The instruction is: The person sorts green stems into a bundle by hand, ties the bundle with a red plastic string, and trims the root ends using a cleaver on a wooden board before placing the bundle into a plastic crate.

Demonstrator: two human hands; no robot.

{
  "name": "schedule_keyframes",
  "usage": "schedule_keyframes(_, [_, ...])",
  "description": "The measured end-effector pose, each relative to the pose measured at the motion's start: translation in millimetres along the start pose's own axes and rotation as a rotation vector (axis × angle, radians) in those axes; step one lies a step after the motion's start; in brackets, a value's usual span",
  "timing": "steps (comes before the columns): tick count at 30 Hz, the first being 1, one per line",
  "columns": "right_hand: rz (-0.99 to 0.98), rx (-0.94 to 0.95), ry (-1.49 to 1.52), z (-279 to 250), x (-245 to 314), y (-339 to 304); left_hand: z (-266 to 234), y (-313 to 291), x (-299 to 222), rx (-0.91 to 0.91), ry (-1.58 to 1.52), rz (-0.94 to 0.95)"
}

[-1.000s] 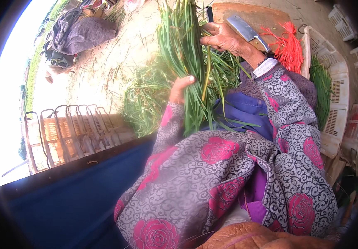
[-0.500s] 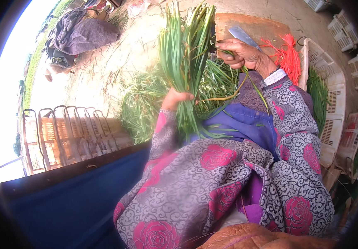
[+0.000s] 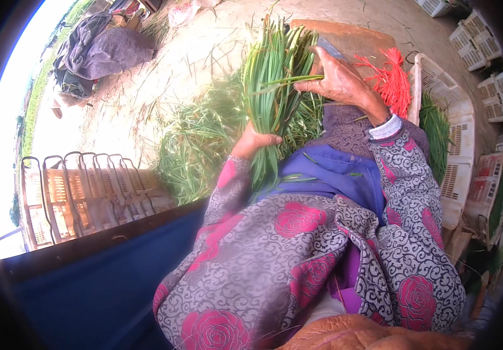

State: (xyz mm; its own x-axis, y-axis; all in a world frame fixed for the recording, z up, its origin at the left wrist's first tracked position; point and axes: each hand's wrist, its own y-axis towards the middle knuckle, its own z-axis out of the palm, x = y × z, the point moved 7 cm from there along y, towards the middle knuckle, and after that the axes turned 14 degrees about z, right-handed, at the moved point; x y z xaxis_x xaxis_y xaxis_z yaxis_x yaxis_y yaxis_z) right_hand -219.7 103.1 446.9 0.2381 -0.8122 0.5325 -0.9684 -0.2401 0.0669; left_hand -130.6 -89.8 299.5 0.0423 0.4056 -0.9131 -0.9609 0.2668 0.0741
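Observation:
My left hand (image 3: 255, 143) grips a thick bunch of long green leaves (image 3: 275, 87) around its lower part, holding it upright in front of me. My right hand (image 3: 339, 81) rests against the right side of the bunch, fingers spread, with one green blade lying across the fingertips. Behind that hand lies a blade with a grey metal face (image 3: 330, 49) on a brown wooden board (image 3: 356, 41). A tuft of red strings (image 3: 392, 81) lies just right of my right wrist. Both forearms wear grey patterned sleeves with pink roses.
A loose pile of green leaves (image 3: 199, 146) covers the sandy ground at left. White slotted crates (image 3: 455, 128) stand at right, one holding green bunches (image 3: 435, 125). Stacked wooden frames (image 3: 82, 192) lie at lower left; dark cloth (image 3: 100, 52) lies far left. More white crates (image 3: 484, 52) sit at upper right.
My right hand has come down from the blade onto the bunch's right side. The bunch has shifted slightly to the right and my left hand has kept its hold.

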Motion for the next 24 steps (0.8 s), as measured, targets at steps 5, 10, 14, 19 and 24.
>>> schedule_keyframes(5, [-0.026,0.156,0.271,19.8,-19.6,9.8,45.7,-10.7,-3.9,0.176,-0.292,-0.005])
schedule_keyframes(10, [0.124,0.131,1.816,-59.4,-110.0,30.6,26.2,-11.5,30.3,0.044,-0.057,-0.080])
schedule_keyframes(14, [-0.108,0.167,1.800,-147.6,-105.2,21.5,34.9,-8.8,18.5,-0.013,-0.074,-0.097])
schedule_keyframes(19, [0.108,-0.006,0.349,-21.9,-51.2,5.0,36.2,-0.2,22.0,0.122,0.102,-0.082])
schedule_keyframes(24, [0.202,0.216,0.591,-9.4,-68.7,4.0,44.7,-2.4,20.6,0.146,-0.073,0.015])
